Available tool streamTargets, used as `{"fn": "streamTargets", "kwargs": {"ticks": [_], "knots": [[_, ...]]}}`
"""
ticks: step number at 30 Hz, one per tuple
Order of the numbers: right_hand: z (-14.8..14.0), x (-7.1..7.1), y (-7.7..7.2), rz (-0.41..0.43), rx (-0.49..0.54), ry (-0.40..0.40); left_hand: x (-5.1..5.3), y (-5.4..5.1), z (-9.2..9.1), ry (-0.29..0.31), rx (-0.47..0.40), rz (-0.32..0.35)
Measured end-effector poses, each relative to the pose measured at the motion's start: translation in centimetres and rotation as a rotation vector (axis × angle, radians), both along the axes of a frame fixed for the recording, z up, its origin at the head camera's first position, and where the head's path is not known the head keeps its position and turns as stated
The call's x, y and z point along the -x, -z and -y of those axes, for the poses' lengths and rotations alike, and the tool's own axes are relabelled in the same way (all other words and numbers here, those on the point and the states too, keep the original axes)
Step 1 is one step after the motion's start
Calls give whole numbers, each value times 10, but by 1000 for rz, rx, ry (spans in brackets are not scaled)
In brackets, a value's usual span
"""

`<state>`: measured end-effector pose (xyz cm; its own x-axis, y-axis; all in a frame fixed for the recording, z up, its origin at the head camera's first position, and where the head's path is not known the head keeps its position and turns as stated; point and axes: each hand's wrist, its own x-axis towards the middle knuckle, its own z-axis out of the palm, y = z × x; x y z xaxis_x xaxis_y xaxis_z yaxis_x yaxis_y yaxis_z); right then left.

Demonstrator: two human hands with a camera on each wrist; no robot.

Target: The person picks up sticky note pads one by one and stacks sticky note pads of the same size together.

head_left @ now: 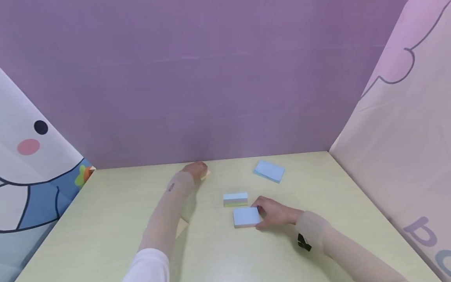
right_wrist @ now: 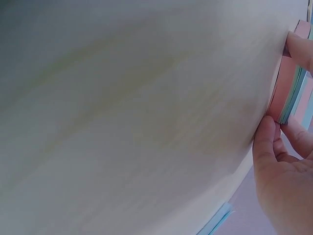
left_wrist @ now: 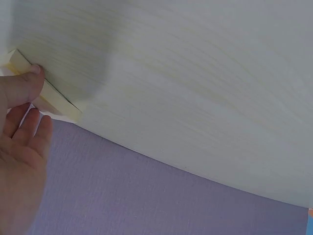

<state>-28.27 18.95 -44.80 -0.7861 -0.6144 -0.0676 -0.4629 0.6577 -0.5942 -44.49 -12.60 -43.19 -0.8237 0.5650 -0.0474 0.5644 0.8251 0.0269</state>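
At the table's back edge my left hand grips a pale yellow sticky-note pad; the left wrist view has the thumb on one side and the fingers on the other. Nearer to me, my right hand holds the right end of a sticky-note pad with a light blue top. Pink and blue-green layers show along this pad's side in the right wrist view. Just behind it lies a sticky-note stack with blue, pinkish and yellow layers.
A light blue sticky-note pad lies at the back right. Another pale yellow pad is partly hidden by my left forearm. A purple wall rises behind the table, with printed cloth on both sides.
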Motion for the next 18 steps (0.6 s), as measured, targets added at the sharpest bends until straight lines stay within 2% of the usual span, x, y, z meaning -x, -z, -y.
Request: {"fn": "streamTargets", "kwargs": {"ticks": [5, 6, 7, 14, 18], "knots": [[-1, 0, -3, -5, -7, 11, -10, -9, -10, -14, 30, -30], [-2, 0, -3, -6, -8, 14, -16, -17, -16, -52, 66, 10], [-2, 1, -3, -8, -5, 14, -19, -19, -18, -55, 72, 3], [-2, 0, -4, -2, 1, 15, -28, -29, -27, -100, 111, 26], [-2, 1, -5, -7, -1, 17, -29, -32, -31, -125, 128, 20]]}}
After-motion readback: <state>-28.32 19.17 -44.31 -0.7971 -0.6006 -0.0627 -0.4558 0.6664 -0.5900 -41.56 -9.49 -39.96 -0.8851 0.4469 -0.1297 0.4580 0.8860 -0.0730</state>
